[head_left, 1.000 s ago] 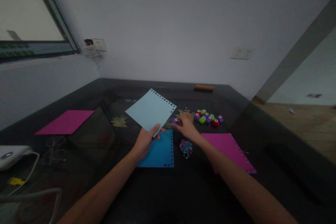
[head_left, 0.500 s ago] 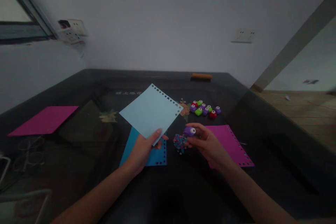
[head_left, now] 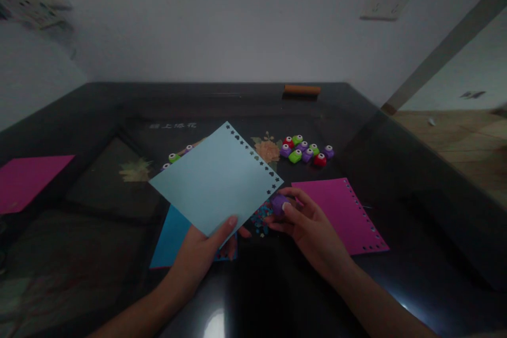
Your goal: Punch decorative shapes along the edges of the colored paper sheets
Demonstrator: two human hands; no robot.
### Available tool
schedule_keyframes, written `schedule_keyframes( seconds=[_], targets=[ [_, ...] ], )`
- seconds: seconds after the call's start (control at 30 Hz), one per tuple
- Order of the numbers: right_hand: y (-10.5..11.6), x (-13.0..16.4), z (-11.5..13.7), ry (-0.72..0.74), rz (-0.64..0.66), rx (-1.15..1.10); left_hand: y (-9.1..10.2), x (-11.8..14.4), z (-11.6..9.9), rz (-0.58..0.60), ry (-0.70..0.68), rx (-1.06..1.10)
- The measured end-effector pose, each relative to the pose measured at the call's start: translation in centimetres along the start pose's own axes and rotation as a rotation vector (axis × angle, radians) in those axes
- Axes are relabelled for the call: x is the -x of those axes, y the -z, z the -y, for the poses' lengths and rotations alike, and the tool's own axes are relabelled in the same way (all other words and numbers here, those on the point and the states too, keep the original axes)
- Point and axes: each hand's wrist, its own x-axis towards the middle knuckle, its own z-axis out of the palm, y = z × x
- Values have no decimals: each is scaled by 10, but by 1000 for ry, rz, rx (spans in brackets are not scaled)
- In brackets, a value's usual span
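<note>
Since a second ago my right hand (head_left: 307, 224) has left the cluster of small punches and come back toward me with one purple punch (head_left: 279, 203), and the pale blue sheet (head_left: 217, 182) has risen closer to the camera. I now see the right grip closed around that purple punch, thumb on its near side, holding it just beside the sheet's right corner, which bears a row of star-shaped holes along its edge. My left hand (head_left: 206, 251) pinches the sheet's near corner, thumb on top, and holds it tilted above the worktop (head_left: 396, 169). Beneath the sheet lies a darker blue sheet (head_left: 172, 243), partly hidden, with a little heap of coloured paper bits (head_left: 259, 222) between the two hands. A pink sheet (head_left: 336, 211) with punched edges lies flat just right of my right hand. The other punches (head_left: 304, 150), red, green and purple, sit grouped farther back. Another pink sheet (head_left: 27, 179) lies well apart at far left.
</note>
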Motion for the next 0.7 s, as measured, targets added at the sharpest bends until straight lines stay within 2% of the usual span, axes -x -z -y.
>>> schedule_keyframes(
  seconds=[0.27,0.7],
  targets=[
    [-2,2,-5,-23,-10,3,-1,3,-10,11,-4,-152],
    [-4,6,-7,-44,-7,25,1,3,-14,27,-12,-224]
  ],
)
